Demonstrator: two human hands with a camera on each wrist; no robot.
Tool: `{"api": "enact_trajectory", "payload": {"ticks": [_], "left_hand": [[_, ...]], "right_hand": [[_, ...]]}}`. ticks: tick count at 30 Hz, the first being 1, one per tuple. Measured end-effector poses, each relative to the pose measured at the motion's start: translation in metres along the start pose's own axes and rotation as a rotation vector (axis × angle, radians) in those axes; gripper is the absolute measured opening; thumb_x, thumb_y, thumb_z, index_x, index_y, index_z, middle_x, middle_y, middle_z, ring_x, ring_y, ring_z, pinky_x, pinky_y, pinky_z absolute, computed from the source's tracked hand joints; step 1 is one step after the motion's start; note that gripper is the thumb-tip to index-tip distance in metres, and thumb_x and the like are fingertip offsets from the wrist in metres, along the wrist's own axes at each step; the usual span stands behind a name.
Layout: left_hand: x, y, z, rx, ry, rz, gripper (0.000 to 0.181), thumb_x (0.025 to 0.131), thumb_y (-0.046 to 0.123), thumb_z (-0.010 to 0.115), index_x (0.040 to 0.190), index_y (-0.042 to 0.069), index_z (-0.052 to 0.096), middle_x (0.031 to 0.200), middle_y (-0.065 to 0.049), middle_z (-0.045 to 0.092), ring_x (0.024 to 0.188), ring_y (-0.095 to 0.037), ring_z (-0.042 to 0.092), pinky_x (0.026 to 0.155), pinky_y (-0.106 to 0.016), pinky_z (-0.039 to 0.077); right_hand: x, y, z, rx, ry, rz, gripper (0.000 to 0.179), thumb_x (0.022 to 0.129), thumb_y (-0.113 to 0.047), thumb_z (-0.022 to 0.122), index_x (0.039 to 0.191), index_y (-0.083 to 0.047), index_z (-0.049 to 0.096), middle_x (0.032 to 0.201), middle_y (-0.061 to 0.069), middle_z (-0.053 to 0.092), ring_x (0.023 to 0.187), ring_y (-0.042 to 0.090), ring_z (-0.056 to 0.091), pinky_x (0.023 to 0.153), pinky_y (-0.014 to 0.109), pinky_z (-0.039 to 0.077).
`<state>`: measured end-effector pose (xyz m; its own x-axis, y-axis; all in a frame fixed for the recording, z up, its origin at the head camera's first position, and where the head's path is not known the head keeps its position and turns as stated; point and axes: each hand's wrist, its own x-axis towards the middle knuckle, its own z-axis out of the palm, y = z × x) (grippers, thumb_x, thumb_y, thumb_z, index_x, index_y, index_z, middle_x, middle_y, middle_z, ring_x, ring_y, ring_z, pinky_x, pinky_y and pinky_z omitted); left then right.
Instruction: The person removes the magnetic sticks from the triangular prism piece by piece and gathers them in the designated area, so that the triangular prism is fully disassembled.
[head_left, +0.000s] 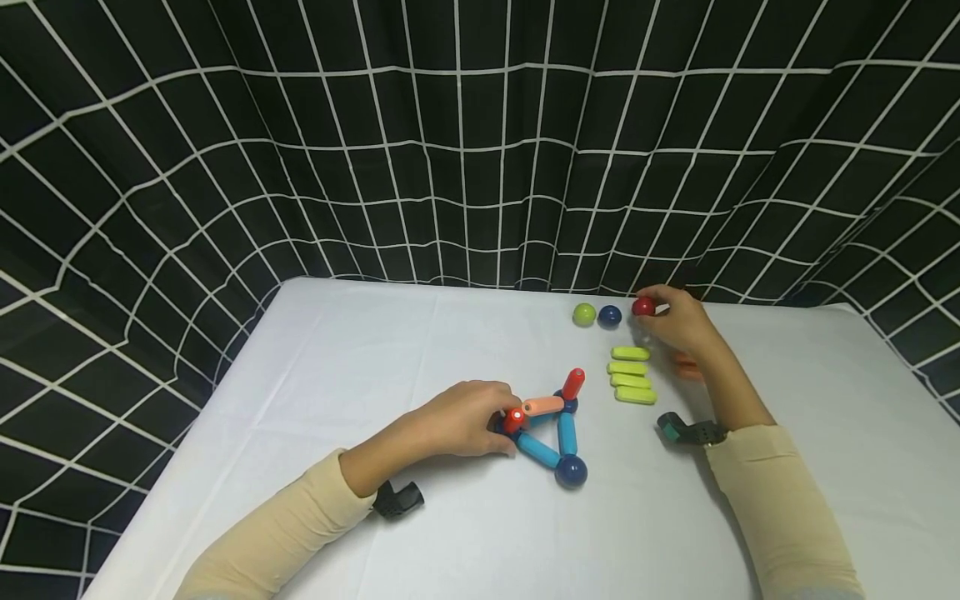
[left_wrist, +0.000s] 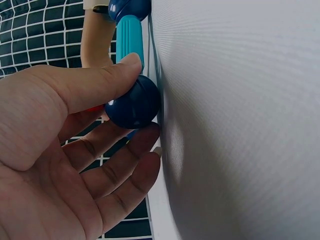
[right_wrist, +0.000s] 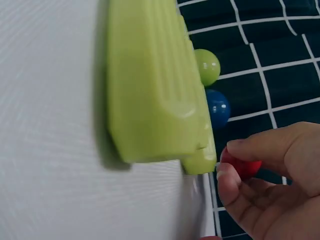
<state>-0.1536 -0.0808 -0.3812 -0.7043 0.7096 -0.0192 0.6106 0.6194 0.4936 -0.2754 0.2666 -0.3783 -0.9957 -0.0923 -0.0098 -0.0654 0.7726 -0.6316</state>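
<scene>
My left hand (head_left: 468,418) grips a dark blue ball (left_wrist: 134,106) at the left corner of a triangle of balls and light blue rods, its thumb against the ball and a blue rod (left_wrist: 129,40). A red rod (head_left: 514,419) stands up from that corner, and another red rod (head_left: 573,383) rises from the far corner. An orange rod (head_left: 543,406) spans between them in the head view. The near corner is a dark blue ball (head_left: 572,472). At the table's far edge my right hand (head_left: 681,321) pinches a red ball (head_left: 642,307) between thumb and fingers.
A green ball (head_left: 584,314) and a blue ball (head_left: 610,317) sit left of the right hand. Several yellow-green rods (head_left: 632,381) lie in a column before them. Orange rods (head_left: 687,367) are partly hidden under the right forearm. A black grid curtain (head_left: 480,167) hangs behind the table.
</scene>
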Motion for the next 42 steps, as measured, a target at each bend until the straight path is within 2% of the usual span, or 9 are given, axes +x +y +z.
{"api": "enact_trajectory", "payload": {"ticks": [9, 20, 27, 29, 31, 34, 36, 39, 42], "left_hand": [[-0.001, 0.0, 0.001, -0.008, 0.007, 0.0, 0.028, 0.078, 0.026, 0.089, 0.102, 0.021, 0.075, 0.089, 0.013, 0.058, 0.079, -0.009, 0.052, 0.074, -0.026, 0.044], [-0.001, -0.001, 0.002, -0.011, 0.002, -0.009, 0.028, 0.078, 0.026, 0.089, 0.102, 0.022, 0.074, 0.088, 0.013, 0.058, 0.079, -0.009, 0.052, 0.074, -0.026, 0.044], [-0.001, -0.001, 0.002, -0.006, 0.0, 0.0, 0.029, 0.078, 0.026, 0.089, 0.102, 0.021, 0.074, 0.089, 0.013, 0.057, 0.08, -0.009, 0.052, 0.075, -0.026, 0.044], [-0.001, -0.001, 0.002, -0.005, 0.001, 0.003, 0.028, 0.078, 0.026, 0.089, 0.102, 0.021, 0.074, 0.089, 0.013, 0.057, 0.079, -0.009, 0.052, 0.075, -0.026, 0.044], [0.0, 0.0, 0.002, -0.002, 0.001, 0.005, 0.028, 0.078, 0.025, 0.089, 0.102, 0.021, 0.074, 0.088, 0.013, 0.057, 0.078, -0.008, 0.051, 0.074, -0.026, 0.043], [0.0, 0.0, 0.001, 0.0, 0.001, 0.006, 0.028, 0.078, 0.025, 0.089, 0.102, 0.021, 0.074, 0.088, 0.013, 0.057, 0.078, -0.009, 0.051, 0.073, -0.025, 0.043], [0.0, 0.0, 0.001, 0.0, 0.001, 0.012, 0.028, 0.078, 0.025, 0.089, 0.102, 0.02, 0.074, 0.088, 0.013, 0.057, 0.078, -0.008, 0.051, 0.073, -0.025, 0.043], [0.0, 0.0, 0.001, 0.009, 0.002, 0.019, 0.028, 0.079, 0.026, 0.088, 0.101, 0.02, 0.073, 0.088, 0.012, 0.057, 0.079, -0.009, 0.051, 0.074, -0.025, 0.043], [0.0, -0.001, 0.001, 0.02, 0.002, 0.021, 0.028, 0.079, 0.027, 0.088, 0.101, 0.019, 0.072, 0.089, 0.012, 0.057, 0.08, -0.009, 0.051, 0.076, -0.026, 0.043]], "right_hand": [[0.004, 0.002, 0.009, -0.01, -0.015, 0.023, 0.045, 0.095, -0.008, 0.064, 0.136, 0.002, 0.052, 0.126, 0.031, 0.052, 0.108, 0.046, 0.053, 0.082, 0.048, 0.048], [0.005, 0.001, 0.013, -0.019, -0.046, 0.051, 0.05, 0.095, -0.016, 0.067, 0.139, 0.002, 0.049, 0.129, 0.031, 0.051, 0.108, 0.045, 0.051, 0.084, 0.05, 0.048], [-0.004, -0.015, 0.003, -0.092, 0.019, -0.015, 0.05, 0.094, -0.018, 0.068, 0.137, 0.002, 0.052, 0.135, 0.031, 0.047, 0.113, 0.049, 0.049, 0.091, 0.064, 0.043], [-0.011, -0.028, -0.002, -0.102, 0.044, -0.071, 0.045, 0.094, -0.015, 0.067, 0.134, 0.002, 0.056, 0.133, 0.029, 0.051, 0.108, 0.045, 0.053, 0.089, 0.061, 0.045], [-0.021, -0.046, -0.005, -0.11, 0.046, -0.149, 0.038, 0.094, -0.012, 0.066, 0.129, 0.001, 0.061, 0.122, 0.025, 0.059, 0.096, 0.039, 0.057, 0.081, 0.054, 0.049], [-0.043, -0.076, -0.007, -0.128, -0.031, -0.297, 0.03, 0.093, -0.008, 0.068, 0.121, -0.001, 0.066, 0.094, 0.015, 0.065, 0.079, 0.029, 0.057, 0.068, 0.042, 0.051], [-0.06, -0.096, -0.004, -0.134, -0.139, -0.392, 0.028, 0.091, -0.008, 0.072, 0.118, -0.003, 0.069, 0.078, 0.006, 0.061, 0.069, 0.022, 0.054, 0.059, 0.034, 0.048], [-0.084, -0.122, 0.006, -0.164, -0.31, -0.52, 0.031, 0.088, -0.011, 0.076, 0.119, -0.007, 0.069, 0.067, -0.006, 0.054, 0.06, 0.013, 0.051, 0.054, 0.028, 0.045], [-0.1, -0.137, 0.022, -0.2, -0.437, -0.576, 0.035, 0.087, -0.015, 0.078, 0.121, -0.014, 0.069, 0.062, -0.011, 0.05, 0.054, 0.007, 0.047, 0.05, 0.025, 0.04]]}}
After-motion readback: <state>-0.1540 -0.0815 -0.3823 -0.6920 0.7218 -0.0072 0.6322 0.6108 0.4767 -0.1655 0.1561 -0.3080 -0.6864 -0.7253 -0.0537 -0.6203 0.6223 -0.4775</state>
